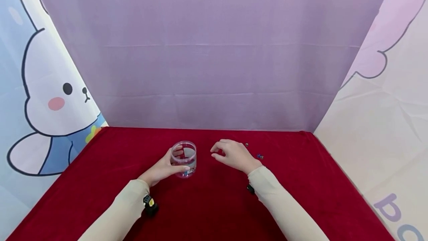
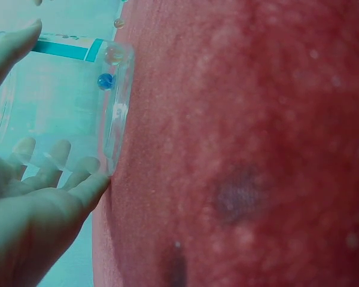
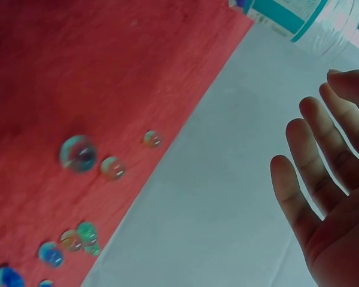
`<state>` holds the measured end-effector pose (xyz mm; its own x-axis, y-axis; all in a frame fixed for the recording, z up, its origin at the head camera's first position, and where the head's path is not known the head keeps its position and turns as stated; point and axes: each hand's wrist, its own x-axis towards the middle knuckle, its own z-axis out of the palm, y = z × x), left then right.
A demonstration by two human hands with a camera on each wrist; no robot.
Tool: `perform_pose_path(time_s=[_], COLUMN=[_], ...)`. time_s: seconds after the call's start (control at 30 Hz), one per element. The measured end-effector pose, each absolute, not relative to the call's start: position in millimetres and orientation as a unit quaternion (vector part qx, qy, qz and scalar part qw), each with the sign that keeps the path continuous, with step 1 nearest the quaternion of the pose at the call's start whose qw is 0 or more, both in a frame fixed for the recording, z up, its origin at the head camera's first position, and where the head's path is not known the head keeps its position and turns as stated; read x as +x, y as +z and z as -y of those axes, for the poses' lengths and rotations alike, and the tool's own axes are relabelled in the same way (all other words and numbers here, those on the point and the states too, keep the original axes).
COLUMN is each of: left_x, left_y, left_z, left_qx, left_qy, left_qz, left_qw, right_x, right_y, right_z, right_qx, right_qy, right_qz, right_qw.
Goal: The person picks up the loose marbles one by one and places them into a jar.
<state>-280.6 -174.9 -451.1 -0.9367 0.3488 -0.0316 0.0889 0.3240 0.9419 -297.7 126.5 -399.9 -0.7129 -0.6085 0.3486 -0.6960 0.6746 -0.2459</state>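
My left hand grips a clear plastic jar with a label, thumb on the near side and fingers behind. The jar is upright and its mouth has no lid. At its bottom, in the left wrist view, show a blue marble and a clear one. My right hand hovers right of the jar, fingers loosely bent with nothing between them. In the right wrist view the fingers are spread a little. Several glass marbles lie on the cloth beyond that hand, a blue one and greenish ones among them.
Red cloth covers the table. A plain purple curtain hangs along its back edge. Printed cloth walls stand at both sides, the left one with a white cartoon animal. Small marbles lie right of my right hand.
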Motion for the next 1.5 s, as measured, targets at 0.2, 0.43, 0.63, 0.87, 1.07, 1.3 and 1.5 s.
perform_pose_path(time_s=[0.2,0.43,0.63,0.87,1.07,1.3,1.5], left_x=[-279,-280,-280,-281,-280,-280,-280], left_y=[-449,-450,-450,-451,-450,-450,-450], left_z=[176,177,178,179,178,178,177], left_qx=[0.135,0.137,0.127,0.141,0.129,0.137,0.138], left_qy=[0.568,0.569,0.570,0.568,0.573,0.567,0.565], left_qz=[-0.803,-0.802,-0.803,-0.802,-0.800,-0.803,-0.805], left_qw=[0.120,0.121,0.121,0.118,0.122,0.119,0.118], right_x=[-296,-294,-291,-288,-286,-285,-283], right_y=[-402,-404,-410,-410,-414,-417,-419], right_z=[-139,-152,-161,-171,-181,-192,-198], right_qx=[0.345,0.335,0.323,0.318,0.315,0.299,0.293], right_qy=[0.183,0.179,0.169,0.161,0.158,0.149,0.146], right_qz=[0.913,0.920,0.929,0.932,0.934,0.942,0.945], right_qw=[0.113,0.093,0.066,0.067,0.054,0.028,0.008])
